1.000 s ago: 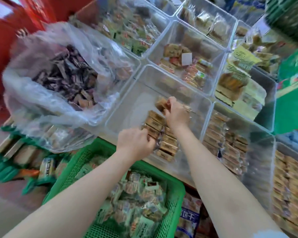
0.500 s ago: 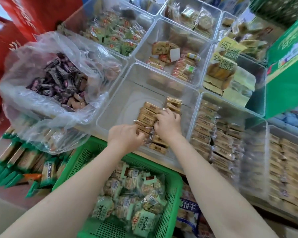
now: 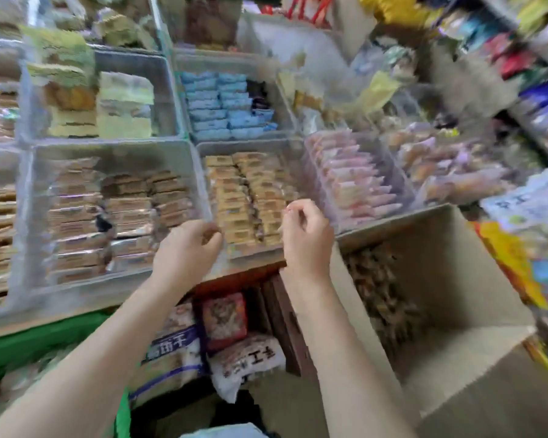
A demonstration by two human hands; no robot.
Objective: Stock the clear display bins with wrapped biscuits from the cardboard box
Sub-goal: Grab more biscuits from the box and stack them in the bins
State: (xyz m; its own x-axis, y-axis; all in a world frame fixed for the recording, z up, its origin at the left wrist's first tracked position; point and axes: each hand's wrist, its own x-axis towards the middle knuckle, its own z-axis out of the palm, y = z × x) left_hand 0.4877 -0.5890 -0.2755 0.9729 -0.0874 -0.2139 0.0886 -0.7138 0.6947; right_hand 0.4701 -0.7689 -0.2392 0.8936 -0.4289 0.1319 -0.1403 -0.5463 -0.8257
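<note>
The view is blurred by motion. My left hand and my right hand hover with loosely curled fingers over the front edge of a clear bin, and I see nothing in either. The bin holds rows of tan wrapped biscuits. To the right of my right forearm stands the open cardboard box, with brown wrapped biscuits heaped along its left side.
Left of that bin, a larger clear bin holds stacked brown packets. Blue packets fill a bin behind, pink ones a bin to the right. Bagged snacks lie under the shelf, and a green basket sits lower left.
The view has swung to the right, from the half-filled bin and plastic bag to other bins and the cardboard box. Both hands have left the biscuit stack and now hang empty in the air.
</note>
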